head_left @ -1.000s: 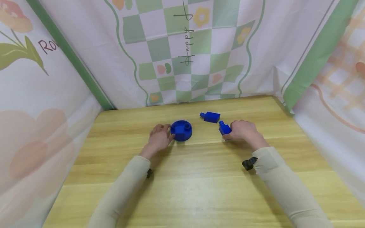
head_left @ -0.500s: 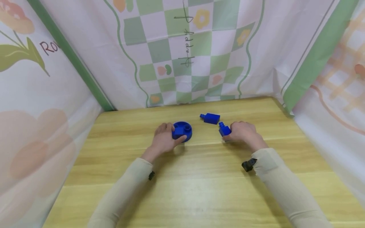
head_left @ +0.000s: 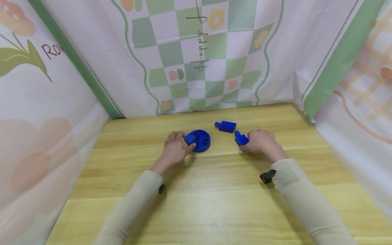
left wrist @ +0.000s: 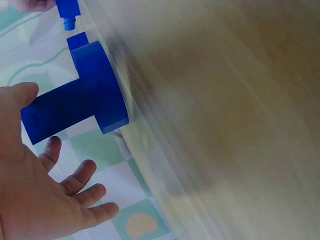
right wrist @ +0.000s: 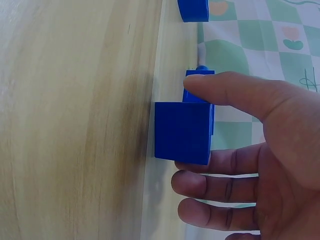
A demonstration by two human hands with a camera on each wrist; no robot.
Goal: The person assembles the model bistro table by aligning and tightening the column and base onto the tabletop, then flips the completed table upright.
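Observation:
In the head view a round blue base [head_left: 203, 146] with sockets lies left of centre. A square-sided blue block [left wrist: 60, 112] stands up from it. My left hand [head_left: 173, 148] pinches the top end of that block between thumb and index finger; the other fingers spread loosely. My right hand [head_left: 262, 141] holds a blue bottle-shaped piece [head_left: 241, 139] lying on the table. Its thumb and index finger are at opposite sides of the square body, and the ridged neck points away from me. The index fingertip is partly hidden behind the body in the right wrist view.
Another blue bottle-shaped piece [head_left: 228, 126] lies behind the right-hand one, neck towards the left. Everything rests on a wooden table [head_left: 199, 204]. A printed curtain [head_left: 211, 78] hangs along the back edge, with more cloth at both sides.
The left hand first reached over the base and then drew back slightly left with the block. The base has shifted, so two sockets show now. The right hand has stayed in place.

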